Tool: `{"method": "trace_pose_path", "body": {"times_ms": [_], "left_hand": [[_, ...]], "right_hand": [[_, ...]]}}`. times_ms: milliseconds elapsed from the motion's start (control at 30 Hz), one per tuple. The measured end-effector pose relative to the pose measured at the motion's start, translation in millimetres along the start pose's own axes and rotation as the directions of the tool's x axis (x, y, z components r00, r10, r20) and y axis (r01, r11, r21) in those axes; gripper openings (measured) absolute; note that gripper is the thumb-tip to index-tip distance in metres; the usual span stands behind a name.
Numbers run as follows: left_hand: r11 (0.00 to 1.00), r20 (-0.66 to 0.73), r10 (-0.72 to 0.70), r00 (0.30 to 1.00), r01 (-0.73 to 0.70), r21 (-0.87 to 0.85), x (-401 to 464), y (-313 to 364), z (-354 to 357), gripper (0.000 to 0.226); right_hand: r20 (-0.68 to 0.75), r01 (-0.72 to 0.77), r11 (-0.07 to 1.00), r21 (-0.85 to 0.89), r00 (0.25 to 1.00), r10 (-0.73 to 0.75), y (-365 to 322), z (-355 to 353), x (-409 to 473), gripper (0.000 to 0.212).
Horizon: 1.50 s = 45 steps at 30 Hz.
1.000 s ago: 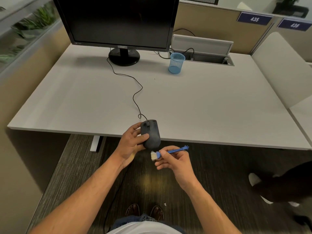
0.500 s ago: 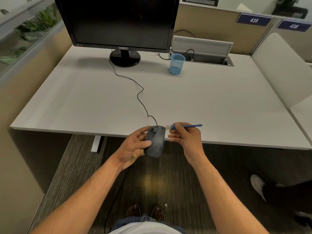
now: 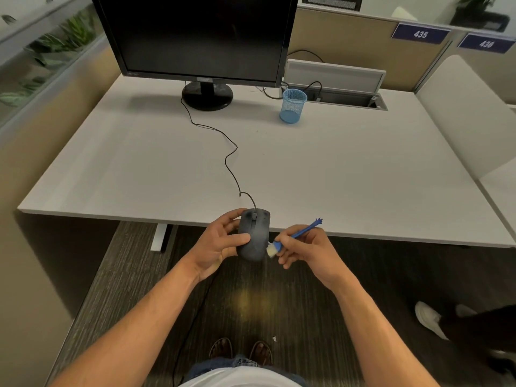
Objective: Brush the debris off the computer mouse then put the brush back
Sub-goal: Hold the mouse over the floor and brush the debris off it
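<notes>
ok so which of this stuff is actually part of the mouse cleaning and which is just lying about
In the job:
computer mouse, gripped by the left hand
blue brush, held in the right hand
blue mesh pen cup, likely the brush's home

Just there:
monitor
cable tray
desk number signs

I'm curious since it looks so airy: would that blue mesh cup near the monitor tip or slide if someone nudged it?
The blue mesh cup is open wire mesh and looks empty, so it is probably light and would slide easily on the smooth white desk. It stands taller than wide, so a high push might tip it; on its side, it would likely roll.
</notes>
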<state>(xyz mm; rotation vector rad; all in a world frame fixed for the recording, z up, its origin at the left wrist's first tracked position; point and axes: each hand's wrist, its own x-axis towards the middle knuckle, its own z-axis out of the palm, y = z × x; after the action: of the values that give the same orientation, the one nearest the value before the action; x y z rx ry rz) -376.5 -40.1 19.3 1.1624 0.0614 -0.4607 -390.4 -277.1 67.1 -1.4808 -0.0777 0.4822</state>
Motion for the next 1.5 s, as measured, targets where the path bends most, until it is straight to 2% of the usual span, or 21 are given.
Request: {"method": "trace_pose_path", "body": {"times_ms": [100, 200, 367, 567, 733, 833, 1000, 1300, 1500], "left_hand": [[0.999, -0.017, -0.004, 1.000, 0.005, 0.045, -2, 1, 4, 0.079], [0.994, -0.012, -0.010, 1.000, 0.012, 0.106, -5, 1, 8, 0.083], [0.982, 0.013, -0.018, 1.000, 0.015, 0.187, -12, 2, 12, 0.086], [0.976, 0.031, -0.022, 0.999, 0.014, 0.216, -19, -2, 11, 0.085], [0.971, 0.044, -0.036, 0.998, 0.024, 0.239, -22, -6, 10, 0.086], [0.969, 0.038, -0.036, 0.999, 0.025, 0.247, -23, -7, 10, 0.086], [0.966, 0.045, -0.040, 0.998, 0.027, 0.259, -23, -7, 13, 0.084], [0.965, 0.027, -0.030, 0.999, 0.022, 0.261, -28, -7, 11, 0.084], [0.963, 0.028, -0.035, 0.999, 0.026, 0.269, -28, -8, 15, 0.085]], "right_hand": [[0.011, 0.026, 0.995, -0.094, 1.000, -0.025, -9, -4, 1, 0.015], [0.017, 0.022, 0.981, -0.191, 1.000, -0.019, -13, 0, 6, 0.013], [-0.055, -0.021, 0.940, -0.342, 0.999, 0.002, -9, 9, 18, 0.014], [-0.168, -0.036, 0.891, -0.452, 0.985, -0.046, -9, 7, 31, 0.010], [-0.337, -0.095, 0.904, -0.417, 0.940, -0.057, -3, 0, 35, 0.009], [-0.391, -0.081, 0.929, -0.360, 0.918, -0.072, 1, -2, 31, 0.008], [-0.343, -0.022, 0.953, -0.303, 0.935, -0.087, -1, 10, 29, 0.009], [-0.419, -0.132, 0.936, -0.327, 0.908, -0.019, 1, 1, 18, 0.009], [-0.391, -0.057, 0.933, -0.354, 0.916, -0.092, -14, 16, 26, 0.008]]}}
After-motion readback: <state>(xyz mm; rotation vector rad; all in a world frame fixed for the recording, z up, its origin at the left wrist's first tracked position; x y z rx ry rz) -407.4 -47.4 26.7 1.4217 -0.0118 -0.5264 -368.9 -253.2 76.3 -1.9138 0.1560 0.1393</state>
